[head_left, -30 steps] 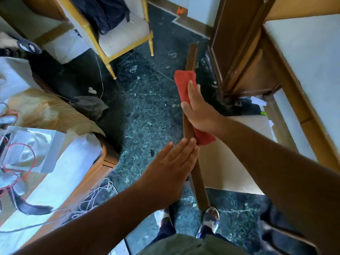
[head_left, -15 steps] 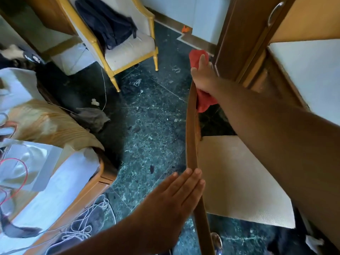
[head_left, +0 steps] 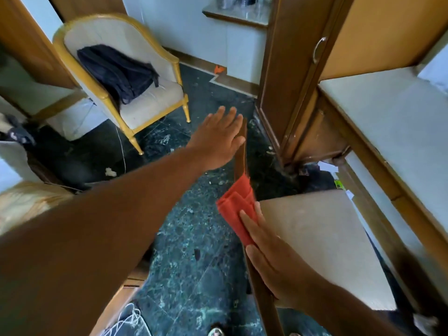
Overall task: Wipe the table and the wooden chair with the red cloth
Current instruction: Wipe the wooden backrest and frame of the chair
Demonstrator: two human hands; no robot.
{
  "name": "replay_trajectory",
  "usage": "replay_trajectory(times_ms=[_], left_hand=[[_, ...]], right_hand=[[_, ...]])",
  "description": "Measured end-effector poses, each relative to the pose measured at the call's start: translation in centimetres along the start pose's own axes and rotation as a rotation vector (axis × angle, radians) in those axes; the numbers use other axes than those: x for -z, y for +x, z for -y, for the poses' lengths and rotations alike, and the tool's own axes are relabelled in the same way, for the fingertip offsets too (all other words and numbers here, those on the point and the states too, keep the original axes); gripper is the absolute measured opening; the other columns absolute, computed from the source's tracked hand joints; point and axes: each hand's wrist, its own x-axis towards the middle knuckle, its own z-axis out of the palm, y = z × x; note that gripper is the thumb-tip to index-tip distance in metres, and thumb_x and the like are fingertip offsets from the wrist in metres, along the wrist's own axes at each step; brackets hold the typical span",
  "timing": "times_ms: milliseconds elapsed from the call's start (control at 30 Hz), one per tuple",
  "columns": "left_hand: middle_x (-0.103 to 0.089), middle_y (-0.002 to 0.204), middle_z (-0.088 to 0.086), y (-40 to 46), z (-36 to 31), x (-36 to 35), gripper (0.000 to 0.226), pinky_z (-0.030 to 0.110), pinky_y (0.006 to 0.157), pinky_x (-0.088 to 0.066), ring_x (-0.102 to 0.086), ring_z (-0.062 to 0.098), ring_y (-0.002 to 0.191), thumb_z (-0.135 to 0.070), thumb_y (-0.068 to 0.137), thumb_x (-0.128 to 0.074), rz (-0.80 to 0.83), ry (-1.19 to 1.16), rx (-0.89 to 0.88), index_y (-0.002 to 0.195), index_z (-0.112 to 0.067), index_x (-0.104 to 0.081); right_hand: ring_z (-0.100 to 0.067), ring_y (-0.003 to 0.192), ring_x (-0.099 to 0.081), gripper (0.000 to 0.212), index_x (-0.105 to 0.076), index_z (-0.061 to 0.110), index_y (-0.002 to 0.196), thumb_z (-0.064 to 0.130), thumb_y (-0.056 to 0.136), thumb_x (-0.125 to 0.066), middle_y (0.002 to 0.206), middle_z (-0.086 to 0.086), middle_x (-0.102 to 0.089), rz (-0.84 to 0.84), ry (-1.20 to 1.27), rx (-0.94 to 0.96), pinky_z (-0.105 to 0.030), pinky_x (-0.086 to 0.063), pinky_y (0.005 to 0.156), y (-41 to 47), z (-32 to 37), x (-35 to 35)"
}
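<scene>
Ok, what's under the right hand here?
The red cloth, pressed by the right hand with flat fingers against a rail of the wooden chair. The stretch of rail beneath cloth and palm is covered.

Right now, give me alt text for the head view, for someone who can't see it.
A right hand presses a red cloth flat against the back of a wooden chair, seen from above. The left hand, fingers straight, touches the back's far end. Beyond, an armchair holds a dark bag.

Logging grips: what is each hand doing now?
Left hand: open, flat against the wooden chair's rail.
Right hand: open, pressing the red cloth on it.
</scene>
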Motion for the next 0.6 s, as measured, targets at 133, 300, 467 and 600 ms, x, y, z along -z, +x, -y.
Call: replay_trajectory(times_ms=[133, 300, 467, 600], left_hand=[[-0.002, 0.166, 0.010, 4.2, -0.4, -0.7, 0.064, 0.049, 0.122, -0.010, 0.000, 0.030, 0.152, -0.041, 0.106, -0.024, 0.194, 0.054, -0.043, 0.157, -0.008, -0.006], [0.002, 0.166, 0.010, 4.4, 0.1, -1.3, 0.064, 0.052, 0.120, -0.010, 0.000, 0.030, 0.152, -0.040, 0.106, -0.023, 0.231, 0.007, -0.070, 0.157, -0.008, -0.002], [0.002, 0.166, 0.009, 4.3, 0.1, -1.7, 0.065, 0.054, 0.120, -0.012, -0.002, 0.030, 0.152, -0.043, 0.105, -0.021, 0.209, 0.036, -0.087, 0.157, -0.009, 0.000], [-0.006, 0.166, 0.010, 4.7, 0.2, -1.8, 0.064, 0.059, 0.118, -0.016, -0.008, 0.034, 0.151, -0.043, 0.105, -0.023, 0.175, 0.112, -0.047, 0.156, -0.009, -0.008]], right_hand=[[-0.019, 0.152, -0.011, 0.062, 0.006, 0.039, 0.154, 0.040, 0.103, -0.031, 0.163, 0.005, 0.022, 0.004, -0.051, -0.033, -0.037, -0.025, 0.120, 3.4, -1.1, 1.0], [-0.028, 0.152, -0.011, 0.062, 0.002, 0.032, 0.156, 0.031, 0.105, -0.034, 0.164, -0.003, 0.019, -0.043, -0.038, -0.110, -0.042, -0.022, 0.121, 7.2, -0.8, 1.4], [-0.004, 0.151, 0.007, 0.061, 0.004, 0.052, 0.150, 0.037, 0.102, -0.031, 0.160, 0.019, 0.024, -0.019, 0.095, -0.051, -0.025, -0.010, 0.123, -6.5, 1.3, -2.3], [0.008, 0.147, 0.002, 0.061, 0.003, 0.053, 0.150, 0.038, 0.101, -0.031, 0.160, 0.026, 0.020, -0.009, 0.127, -0.056, -0.010, -0.012, 0.116, -12.5, 0.5, -4.3]])
